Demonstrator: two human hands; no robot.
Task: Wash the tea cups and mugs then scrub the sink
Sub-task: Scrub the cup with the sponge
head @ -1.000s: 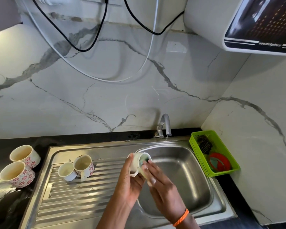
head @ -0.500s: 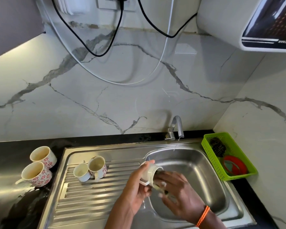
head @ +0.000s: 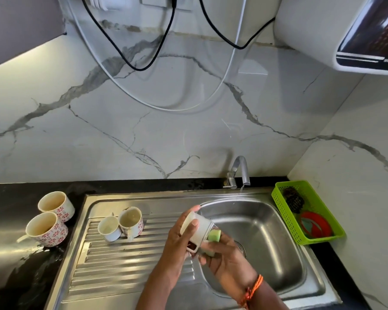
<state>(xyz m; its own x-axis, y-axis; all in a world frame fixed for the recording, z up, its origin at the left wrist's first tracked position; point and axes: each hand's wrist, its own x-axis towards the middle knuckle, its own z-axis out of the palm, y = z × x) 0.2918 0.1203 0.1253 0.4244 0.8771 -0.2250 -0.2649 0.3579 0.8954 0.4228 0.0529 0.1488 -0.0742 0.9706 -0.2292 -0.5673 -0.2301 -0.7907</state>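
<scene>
My left hand (head: 179, 239) grips a white cup (head: 199, 229) tipped on its side over the left edge of the steel sink basin (head: 267, 240). My right hand (head: 227, 257) holds a green sponge (head: 214, 235) against the cup's mouth. A small white cup (head: 109, 228) and a floral cup (head: 131, 221) stand together on the ribbed drainboard (head: 121, 265). Two more floral cups (head: 55, 204) (head: 45, 229) stand on the black counter at the left. The tap (head: 241, 171) lets a thin trickle of water fall.
A green plastic basket (head: 285, 211) to the right of the sink holds a dark scrubber (head: 292, 199) and a red round thing (head: 315, 224). Black and white cables hang on the marble wall. A white appliance (head: 345, 32) is mounted at the upper right.
The cup has tilted from mouth-up to lying on its side. My right hand has shifted lower and the sponge now shows at the cup's mouth. The camera view has moved left.
</scene>
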